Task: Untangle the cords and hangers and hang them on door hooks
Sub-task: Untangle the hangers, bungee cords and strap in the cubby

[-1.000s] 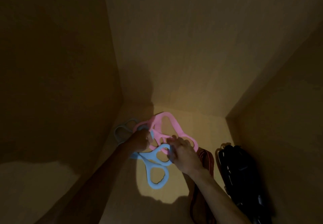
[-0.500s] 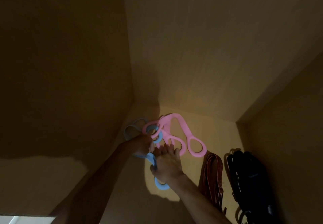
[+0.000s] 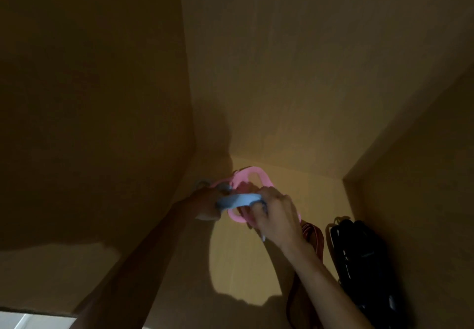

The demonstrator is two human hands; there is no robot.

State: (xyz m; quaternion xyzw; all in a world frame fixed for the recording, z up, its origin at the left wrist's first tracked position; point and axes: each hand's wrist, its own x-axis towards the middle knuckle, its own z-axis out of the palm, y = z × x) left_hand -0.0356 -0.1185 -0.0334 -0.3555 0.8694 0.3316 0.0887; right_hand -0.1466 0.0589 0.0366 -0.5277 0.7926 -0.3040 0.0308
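Observation:
A tangle of flat plastic loop hangers lies at the back of a dim wooden shelf. The blue hanger [image 3: 237,199] is lifted and stretched sideways between both hands. My left hand [image 3: 206,207] grips its left end. My right hand [image 3: 275,216] grips its right end together with part of the pink hanger [image 3: 252,178], whose big loop sticks up behind the hands. A grey hanger [image 3: 202,183] peeks out behind my left hand, mostly hidden.
A brown leather belt [image 3: 311,236] lies just right of my right wrist. A black strappy bundle [image 3: 359,257] sits against the right wall. Wooden walls close in at left, back and right; the shelf floor [image 3: 238,264] is lit in front of the hands.
The blue hanger, which lay flat and pointed toward me, has been lifted and now spans sideways between my hands. My right hand shifted right and curled around the hangers. The view tilted.

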